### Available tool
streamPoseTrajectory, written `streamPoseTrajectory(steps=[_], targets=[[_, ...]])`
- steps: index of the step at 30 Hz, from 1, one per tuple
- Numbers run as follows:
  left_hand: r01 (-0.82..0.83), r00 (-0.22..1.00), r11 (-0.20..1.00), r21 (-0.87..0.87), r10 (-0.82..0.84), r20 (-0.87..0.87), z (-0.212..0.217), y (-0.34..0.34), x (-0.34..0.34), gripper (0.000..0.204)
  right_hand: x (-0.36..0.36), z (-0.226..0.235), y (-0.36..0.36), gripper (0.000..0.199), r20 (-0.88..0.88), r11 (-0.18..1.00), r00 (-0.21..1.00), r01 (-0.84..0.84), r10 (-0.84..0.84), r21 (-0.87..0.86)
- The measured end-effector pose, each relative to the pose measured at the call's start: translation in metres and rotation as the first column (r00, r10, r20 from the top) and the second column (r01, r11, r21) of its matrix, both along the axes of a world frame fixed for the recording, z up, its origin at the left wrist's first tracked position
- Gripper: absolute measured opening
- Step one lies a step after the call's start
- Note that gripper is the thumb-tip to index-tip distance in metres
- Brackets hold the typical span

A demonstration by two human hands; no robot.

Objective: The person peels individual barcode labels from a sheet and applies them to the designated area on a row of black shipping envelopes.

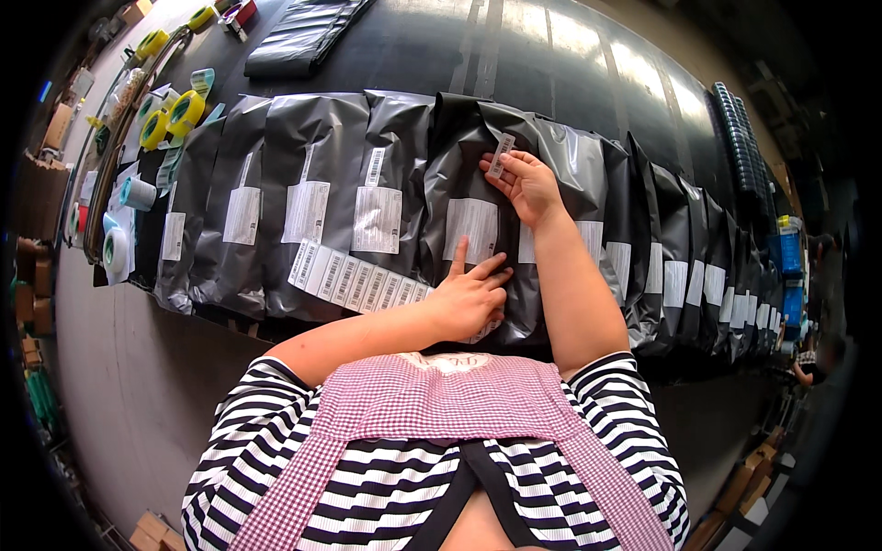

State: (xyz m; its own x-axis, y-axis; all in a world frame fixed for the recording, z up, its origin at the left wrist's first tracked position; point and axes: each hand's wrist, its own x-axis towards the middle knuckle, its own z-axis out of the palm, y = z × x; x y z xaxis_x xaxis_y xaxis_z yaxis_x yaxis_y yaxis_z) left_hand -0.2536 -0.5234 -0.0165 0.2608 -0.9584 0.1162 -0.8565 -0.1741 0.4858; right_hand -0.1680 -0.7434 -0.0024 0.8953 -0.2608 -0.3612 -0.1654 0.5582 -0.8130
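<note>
My right hand (525, 186) pinches a small white barcode sticker (502, 156) over the upper part of a dark grey plastic mailing bag (450, 174). My left hand (475, 296) rests on the lower part of this bag with its fingers spread, just below the white shipping label (471, 227). A sheet of barcode stickers (354, 277) lies slantwise across the bags to the left and runs under my left hand and wrist. Bags on the left carry a shipping label and a narrow barcode sticker (376, 167) above it.
A long row of similar grey bags (675, 248) stretches away to the right, overlapping. Yellow tape rolls (186, 112) and white label rolls (138, 194) sit at the left end of the black table (413, 55). Folded black bags (301, 37) lie at the back.
</note>
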Motion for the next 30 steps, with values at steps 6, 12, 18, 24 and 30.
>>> streamPoseTrajectory(steps=[6, 12, 18, 24, 30], targets=[[-0.025, 0.999, 1.0, 0.018, 0.024, 0.037, -0.005, 0.001, -0.002, 0.023, -0.027, 0.008, 0.035, 0.013, -0.035, 0.892, 0.99, -0.14, 0.138, -0.43], [-0.021, 0.999, 1.0, 0.023, 0.02, 0.05, -0.002, -0.002, -0.002, 0.026, -0.016, -0.006, 0.043, 0.011, 0.039, 0.8, 0.999, -0.002, 0.032, -0.601], [-0.023, 0.999, 1.0, -0.011, 0.023, 0.048, -0.007, -0.001, -0.001, 0.027, -0.013, -0.005, 0.046, 0.011, 0.032, 0.666, 0.997, -0.025, 0.074, -0.745], [-0.011, 0.999, 1.0, -0.019, 0.012, 0.032, -0.005, 0.0, 0.0, 0.026, -0.016, -0.006, 0.048, 0.011, 0.056, 0.518, 0.993, -0.005, 0.101, -0.855], [-0.009, 0.998, 1.0, -0.004, 0.009, 0.062, -0.01, 0.0, 0.0, 0.035, -0.018, -0.001, 0.052, 0.013, 0.065, 0.464, 0.993, 0.013, 0.096, -0.885]])
